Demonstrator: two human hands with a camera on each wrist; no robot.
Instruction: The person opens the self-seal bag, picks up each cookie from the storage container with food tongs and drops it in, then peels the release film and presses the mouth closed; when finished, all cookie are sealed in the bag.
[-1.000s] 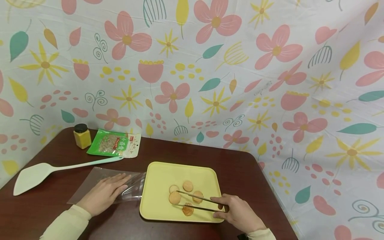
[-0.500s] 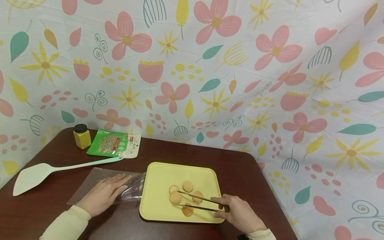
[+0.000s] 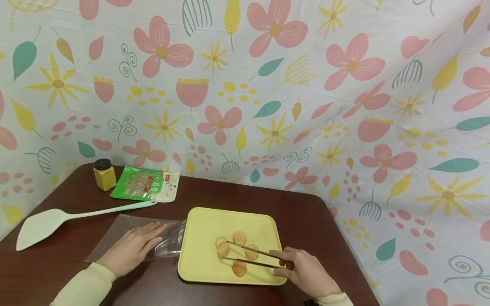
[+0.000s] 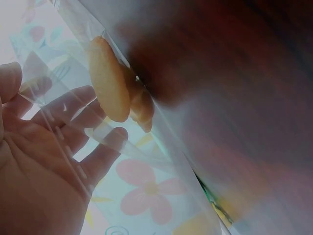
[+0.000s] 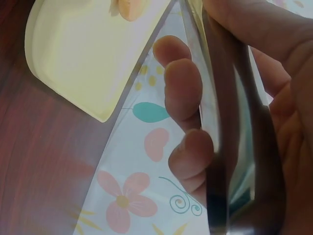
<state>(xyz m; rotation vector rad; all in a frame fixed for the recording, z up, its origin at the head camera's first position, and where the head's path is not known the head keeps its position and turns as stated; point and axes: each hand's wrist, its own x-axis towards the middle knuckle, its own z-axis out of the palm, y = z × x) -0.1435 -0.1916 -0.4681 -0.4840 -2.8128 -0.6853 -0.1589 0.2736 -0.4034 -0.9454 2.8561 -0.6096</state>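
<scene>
My right hand (image 3: 306, 272) holds metal tongs (image 5: 237, 127) over the yellow tray (image 3: 214, 219). Between the tong tips a round biscuit (image 3: 223, 250) stands tilted on its edge. Close around it on the tray lie a pale biscuit (image 3: 220, 242), two tan biscuits and a swirled brown one (image 3: 239, 268). My left hand (image 3: 132, 244) rests on a clear plastic bag (image 3: 115, 231), fingers extended; the bag's right edge meets the tray. In the left wrist view, a pale biscuit (image 4: 108, 81) and a browner piece (image 4: 143, 108) show through the film beside my fingers.
Behind the bag lies a white spatula (image 3: 42, 227) with a pale green handle. A yellow jar (image 3: 105, 176) with a black lid and a green seasoning packet (image 3: 143, 185) stand and lie at the back left. Flowered cloth hangs behind the dark table (image 3: 302, 212).
The round biscuit between the tong tips has tipped from flat onto its edge, and the tips have drawn closer together. My left hand has stayed on the bag.
</scene>
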